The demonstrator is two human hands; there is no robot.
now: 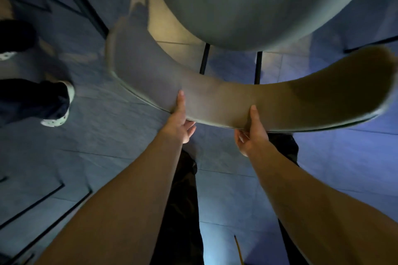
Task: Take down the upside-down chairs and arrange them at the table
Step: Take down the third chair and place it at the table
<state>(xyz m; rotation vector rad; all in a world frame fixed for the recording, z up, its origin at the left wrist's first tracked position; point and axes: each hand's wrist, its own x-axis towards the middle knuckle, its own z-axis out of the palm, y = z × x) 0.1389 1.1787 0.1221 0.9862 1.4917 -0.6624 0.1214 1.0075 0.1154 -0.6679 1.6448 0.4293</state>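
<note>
A grey upholstered chair stands upright on the floor in front of me, seen from above. Its curved backrest (226, 97) arcs across the middle of the view, and its round seat (247, 2) fills the top. Two thin black legs (204, 58) show between seat and backrest. My left hand (179, 118) grips the backrest's top edge left of centre, thumb on the inner face and fingers behind. My right hand (252, 129) grips the same edge a little further right. The table is not in view.
Another person's dark trouser legs and white shoe (58, 103) are at the left. Black metal chair or table legs (86, 4) cross the upper left and lower left (43, 200). The floor is grey-blue tile (344, 168). My own dark trousers show below.
</note>
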